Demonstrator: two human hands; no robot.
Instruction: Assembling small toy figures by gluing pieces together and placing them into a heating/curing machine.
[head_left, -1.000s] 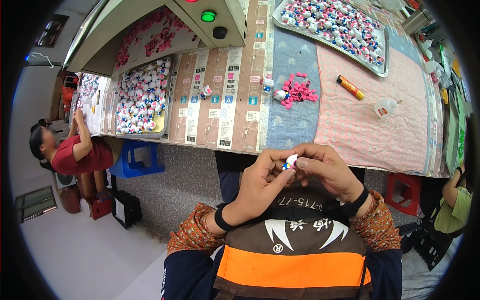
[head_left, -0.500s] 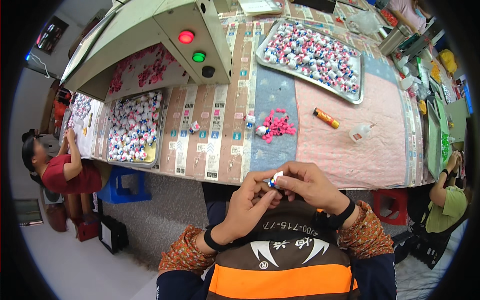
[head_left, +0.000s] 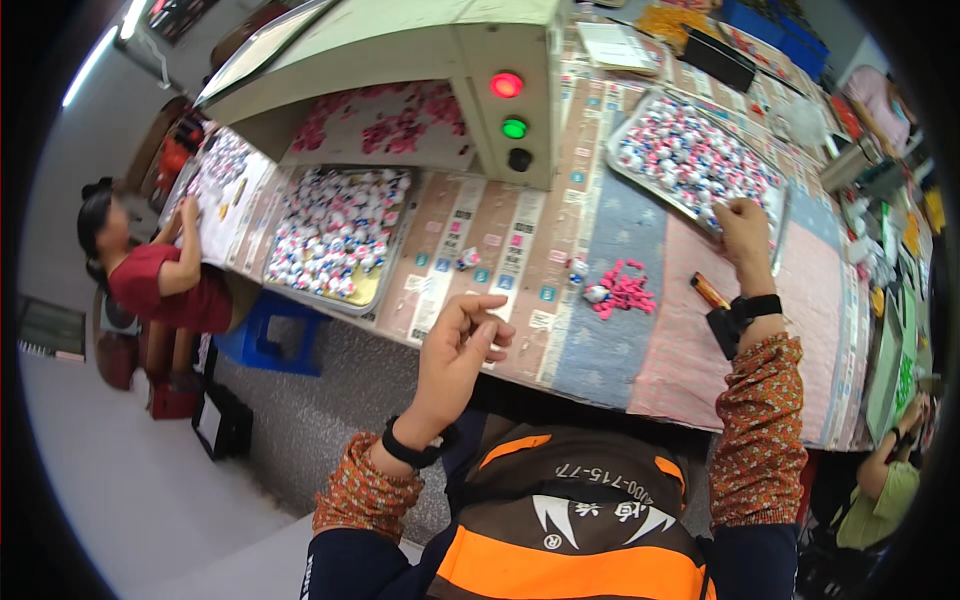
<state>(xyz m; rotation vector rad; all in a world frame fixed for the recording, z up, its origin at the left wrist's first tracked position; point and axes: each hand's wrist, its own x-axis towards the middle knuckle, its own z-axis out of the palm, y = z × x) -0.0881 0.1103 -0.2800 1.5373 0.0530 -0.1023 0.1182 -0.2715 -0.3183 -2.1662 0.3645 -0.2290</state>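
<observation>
My left hand (head_left: 462,350) is raised by the table's front edge, fingers loosely bent and apart, with nothing visible in it. My right hand (head_left: 745,235) reaches out to the near edge of a metal tray (head_left: 655,200) heaped with small white, pink and blue figurines (head_left: 690,150). Its fingers are curled down, and whatever they hold is hidden. Between the hands, a pile of small pink pieces (head_left: 628,290) lies on a blue cloth (head_left: 600,350). One figurine (head_left: 597,293) touches the pile, and another figurine (head_left: 578,268) sits just left of it.
An orange tube (head_left: 708,290) lies beside my right wrist. To the left stand a second figurine tray (head_left: 372,290), a lone figurine (head_left: 468,259) and a beige machine (head_left: 520,70) with red and green lights. Co-workers sit at far left (head_left: 165,280) and far right (head_left: 880,500).
My hands have parted from the small figurine they were holding together. The right has gone forward to the tray, the left slightly leftward and up. The view has turned.
</observation>
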